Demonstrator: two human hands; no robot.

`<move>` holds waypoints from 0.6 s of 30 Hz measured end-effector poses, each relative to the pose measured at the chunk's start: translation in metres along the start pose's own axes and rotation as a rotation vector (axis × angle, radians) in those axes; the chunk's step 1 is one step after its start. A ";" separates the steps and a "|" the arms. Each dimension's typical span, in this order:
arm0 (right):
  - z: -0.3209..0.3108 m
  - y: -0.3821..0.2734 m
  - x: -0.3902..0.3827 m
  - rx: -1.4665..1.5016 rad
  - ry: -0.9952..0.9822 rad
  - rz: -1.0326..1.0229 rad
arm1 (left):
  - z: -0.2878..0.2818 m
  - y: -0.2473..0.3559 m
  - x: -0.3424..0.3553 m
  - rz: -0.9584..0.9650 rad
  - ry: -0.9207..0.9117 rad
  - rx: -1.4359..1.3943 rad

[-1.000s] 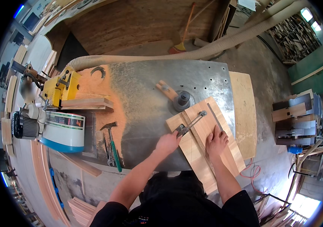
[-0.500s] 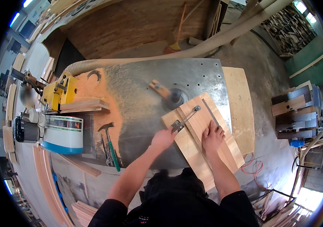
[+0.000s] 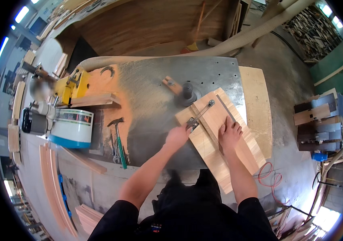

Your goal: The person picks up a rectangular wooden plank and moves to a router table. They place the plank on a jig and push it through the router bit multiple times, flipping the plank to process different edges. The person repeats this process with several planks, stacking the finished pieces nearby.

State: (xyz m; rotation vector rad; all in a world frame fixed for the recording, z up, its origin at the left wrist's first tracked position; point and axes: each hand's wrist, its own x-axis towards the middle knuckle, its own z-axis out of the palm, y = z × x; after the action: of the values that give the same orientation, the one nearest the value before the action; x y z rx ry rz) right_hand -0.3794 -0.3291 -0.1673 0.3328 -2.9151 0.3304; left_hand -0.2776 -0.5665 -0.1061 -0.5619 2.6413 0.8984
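Observation:
A light wooden board jig (image 3: 210, 154) lies slantwise over the front right part of a grey metal machine table (image 3: 147, 116), its near corner past the front edge. A metal toggle clamp (image 3: 194, 123) is mounted on it, with its arm reaching to a round tip on the raised wooden piece (image 3: 237, 146). My left hand (image 3: 177, 137) is closed at the clamp's near end; its fingertips are partly hidden. My right hand (image 3: 230, 134) rests with spread fingers on the raised piece. Just beyond the jig stands a dark cutter spindle (image 3: 188, 93), with a small wooden block (image 3: 172, 83) beside it.
Orange sawdust (image 3: 111, 88) covers the table's left side. A green-handled hammer (image 3: 120, 146) and a wrench (image 3: 116, 152) lie there. A yellow-and-white power feeder (image 3: 71, 122) stands farther left. A ribbed hose (image 3: 159, 57) runs behind. Stacked pieces (image 3: 318, 116) stand at right; a red cord (image 3: 274, 180) lies below.
The whole view has shifted slightly, so the table sits higher in the picture. Both hands keep nearly the same places on the clamp and the jig.

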 end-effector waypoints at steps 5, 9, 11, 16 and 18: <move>-0.005 0.032 -0.007 0.054 -0.040 -0.186 | 0.061 0.002 -0.057 -0.036 0.156 -0.036; -0.015 0.047 -0.034 0.062 -0.051 -0.318 | 0.107 -0.009 -0.107 -0.071 0.095 -0.045; -0.018 0.050 -0.049 0.054 -0.021 -0.365 | 0.096 0.008 -0.134 -0.161 0.056 -0.117; -0.038 0.039 -0.068 0.162 -0.143 -0.359 | 0.102 -0.004 -0.179 -0.087 0.163 -0.161; -0.054 0.042 -0.070 0.114 -0.207 -0.281 | 0.094 -0.009 -0.195 -0.066 0.166 -0.205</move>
State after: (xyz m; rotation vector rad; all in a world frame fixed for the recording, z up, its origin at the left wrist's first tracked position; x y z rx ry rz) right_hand -0.3139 -0.2622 -0.1390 0.8298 -2.9959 0.4409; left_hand -0.0880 -0.4616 -0.1057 -0.8008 2.6736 1.1572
